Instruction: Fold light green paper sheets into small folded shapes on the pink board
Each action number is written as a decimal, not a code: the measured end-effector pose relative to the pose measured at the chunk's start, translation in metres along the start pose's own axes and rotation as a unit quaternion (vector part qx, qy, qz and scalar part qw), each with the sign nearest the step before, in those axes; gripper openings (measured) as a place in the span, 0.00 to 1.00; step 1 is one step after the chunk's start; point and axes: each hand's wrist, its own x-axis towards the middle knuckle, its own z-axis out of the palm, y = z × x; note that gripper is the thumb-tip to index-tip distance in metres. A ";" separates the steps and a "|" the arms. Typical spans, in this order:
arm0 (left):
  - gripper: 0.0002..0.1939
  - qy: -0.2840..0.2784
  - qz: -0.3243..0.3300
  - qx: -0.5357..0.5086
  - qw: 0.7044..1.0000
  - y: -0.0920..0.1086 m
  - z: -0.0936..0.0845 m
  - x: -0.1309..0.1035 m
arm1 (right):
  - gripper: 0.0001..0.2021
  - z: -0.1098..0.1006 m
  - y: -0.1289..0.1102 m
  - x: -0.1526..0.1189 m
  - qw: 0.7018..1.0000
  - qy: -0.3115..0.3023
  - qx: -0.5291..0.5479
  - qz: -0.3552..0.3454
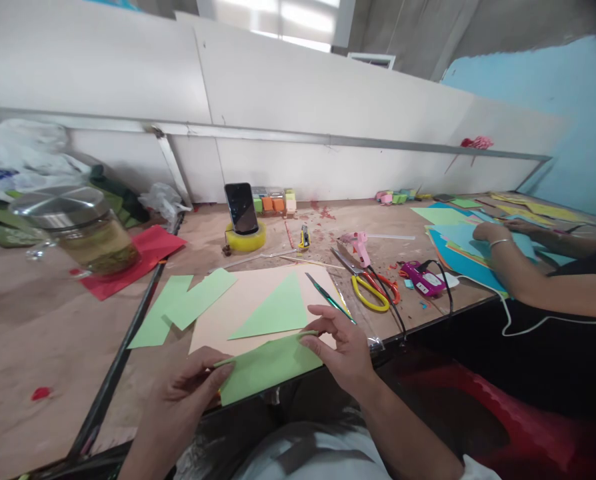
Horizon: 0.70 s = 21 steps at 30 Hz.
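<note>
**Q:** State of grip, both hands?
**A:** L hand (191,380) pinches the L end of the green paper (273,370), thumb nearest the viewer; R hand (343,347) pinches the R end, thumb on the face, index finger behind. Gap betw. thumb & fingers = approx. paper thickness; neither holds anything else.

**Q:** Pos. of the paper?
**A:** At the near edge of the table (53,320), just in front of the beige sheet (248,287), w/ the lower part reaching the table's rim. Far edge looks narrowly turned over, esp. at the ends; whether it's a fold or a curl, can't tell.

**Q:** Best technique, if a fold?
**A:** Prob. match both ends first, i.e. equal width L & R, then press from the middle outward. Light thumbs; a hard pinch may dent thin paper. Better flat on a firm surface than at the rim, where the crease could wander.

**Q:** Hazards nearby?
**A:** The green triangle (273,313) lies on the beige sheet, just beyond the paper, so watch for overlap. The green pointed tool (334,302) lies near the R fingers; mind the knuckles.
</note>
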 end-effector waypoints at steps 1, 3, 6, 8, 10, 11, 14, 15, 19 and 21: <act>0.18 -0.002 0.000 0.006 1.000 0.002 0.000 -0.001 | 0.17 0.000 0.000 0.000 1.000 0.000 0.001 -0.001; 0.19 -0.017 -0.003 0.009 1.000 0.004 -0.002 -0.001 | 0.17 0.000 -0.001 -0.001 1.000 0.001 0.000 -0.001; 0.20 -0.033 -0.005 -0.014 0.999 0.000 -0.003 0.001 | 0.16 0.001 -0.002 0.000 1.000 0.002 -0.003 -0.003; 0.20 -0.033 -0.010 -0.026 0.999 -0.005 -0.004 0.002 | 0.16 0.001 -0.002 0.001 1.000 0.002 -0.003 -0.007; 0.19 -0.025 -0.017 -0.033 0.999 -0.008 -0.002 0.002 | 0.16 0.000 -0.001 0.001 1.000 0.005 -0.003 -0.010; 0.19 -0.018 -0.020 -0.038 0.999 -0.008 -0.001 0.002 | 0.16 0.000 0.000 0.001 1.000 0.008 -0.003 -0.011; 0.18 0.002 -0.028 -0.075 0.997 -0.003 0.004 0.001 | 0.16 -0.001 0.004 0.000 1.000 0.024 -0.007 -0.011; 0.17 -0.007 -0.042 -0.083 0.996 0.000 0.006 0.001 | 0.16 -0.001 0.005 0.000 1.000 0.028 -0.006 -0.011; 0.16 0.069 -0.003 -0.105 0.992 0.012 0.012 0.001 | 0.17 -0.004 0.009 0.001 1.000 0.024 -0.004 -0.005; 0.15 0.082 0.005 -0.107 0.991 0.015 0.013 0.000 | 0.17 -0.004 0.012 0.002 1.000 0.021 -0.006 -0.004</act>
